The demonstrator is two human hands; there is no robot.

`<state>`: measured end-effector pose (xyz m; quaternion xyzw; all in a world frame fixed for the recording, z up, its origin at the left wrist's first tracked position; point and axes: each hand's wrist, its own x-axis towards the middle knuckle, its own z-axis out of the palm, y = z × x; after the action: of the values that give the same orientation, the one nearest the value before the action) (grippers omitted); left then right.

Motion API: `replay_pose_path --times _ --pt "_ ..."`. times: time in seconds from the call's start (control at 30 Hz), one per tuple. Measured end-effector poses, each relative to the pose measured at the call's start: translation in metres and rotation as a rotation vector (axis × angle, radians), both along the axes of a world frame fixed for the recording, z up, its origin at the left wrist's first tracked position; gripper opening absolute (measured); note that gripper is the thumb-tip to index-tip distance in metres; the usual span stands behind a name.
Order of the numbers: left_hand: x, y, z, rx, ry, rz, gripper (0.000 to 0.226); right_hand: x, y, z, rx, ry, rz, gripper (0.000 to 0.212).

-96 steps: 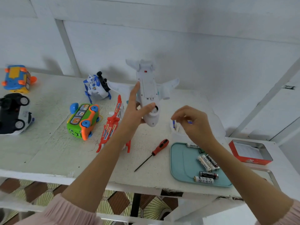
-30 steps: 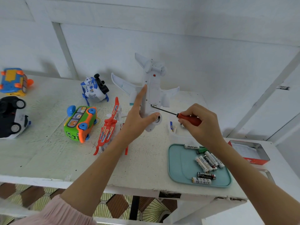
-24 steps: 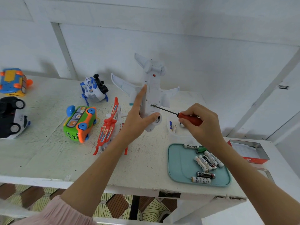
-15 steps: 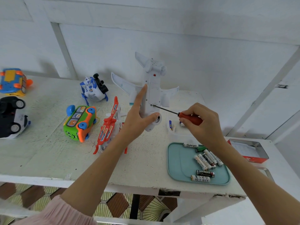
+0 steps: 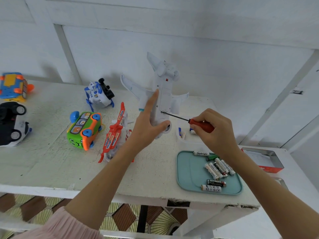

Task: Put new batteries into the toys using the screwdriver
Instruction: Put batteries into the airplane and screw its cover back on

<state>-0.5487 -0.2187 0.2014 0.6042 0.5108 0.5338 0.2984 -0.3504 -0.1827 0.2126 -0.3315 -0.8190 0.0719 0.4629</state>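
A white toy airplane (image 5: 164, 94) stands nose-down over the table, its underside with the battery cover facing me. My left hand (image 5: 148, 128) holds the fuselage, thumb curled under the nose and index finger straight along the body. My right hand (image 5: 214, 133) grips the red handle of a screwdriver (image 5: 200, 125); its metal tip sits at a screw on the lower edge of the battery cover. Several AA batteries (image 5: 217, 169) lie on a teal tray (image 5: 188, 175) below my right hand.
Other toys lie on the white table (image 5: 43, 161): a red helicopter (image 5: 114, 137), a green-orange bus (image 5: 82, 130), a white-blue plane (image 5: 98, 95), a black-white car (image 5: 12, 125) and a blue-yellow toy (image 5: 12, 87). A clear tub (image 5: 186, 138) with small parts and a red tin (image 5: 262, 159) are right.
My right hand picked the screwdriver up from the table and set its tip against the airplane's battery cover screw. Over the last second the hands have barely moved.
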Motion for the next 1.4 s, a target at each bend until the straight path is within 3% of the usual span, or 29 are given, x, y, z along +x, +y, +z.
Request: replay_pose_path --times 0.07,0.2,0.3,0.5,0.57,0.63,0.73,0.93,1.07,1.3,1.4 --pt "-0.001 0.002 -0.003 0.019 0.053 0.022 0.089 0.0 0.0 0.002 0.042 -0.056 -0.041 0.009" --pt "-0.002 0.003 -0.007 0.009 0.117 0.066 0.09 -0.002 -0.002 0.007 0.008 -0.219 -0.12 0.038" --pt "-0.004 0.004 -0.009 -0.018 0.133 0.072 0.09 -0.005 -0.005 0.012 -0.12 -0.344 -0.137 0.036" --pt "-0.012 0.004 -0.009 0.004 0.292 0.1 0.089 -0.006 -0.007 0.008 -0.057 -0.263 -0.113 0.018" --pt "-0.012 0.003 -0.009 0.013 0.316 0.083 0.089 -0.008 -0.006 0.007 -0.045 -0.256 -0.149 0.038" --pt "-0.012 0.002 -0.009 0.008 0.299 0.064 0.089 -0.011 -0.005 0.01 -0.112 -0.262 -0.165 0.046" --pt "-0.015 0.001 -0.009 -0.002 0.229 0.044 0.089 -0.012 -0.008 0.012 -0.225 -0.234 -0.075 0.032" --pt "-0.017 -0.003 -0.002 0.015 0.112 0.019 0.09 -0.017 -0.015 0.008 -0.138 -0.162 -0.059 0.021" --pt "-0.018 -0.007 0.001 0.017 0.099 0.013 0.09 -0.021 -0.01 0.005 -0.177 -0.208 -0.067 0.035" --pt "-0.019 -0.009 0.001 -0.006 0.108 0.015 0.09 -0.019 -0.011 0.013 -0.171 -0.214 -0.046 0.018" --pt "-0.021 -0.009 0.0 -0.015 0.096 0.015 0.09 -0.022 -0.007 0.012 -0.126 -0.296 -0.116 0.037"
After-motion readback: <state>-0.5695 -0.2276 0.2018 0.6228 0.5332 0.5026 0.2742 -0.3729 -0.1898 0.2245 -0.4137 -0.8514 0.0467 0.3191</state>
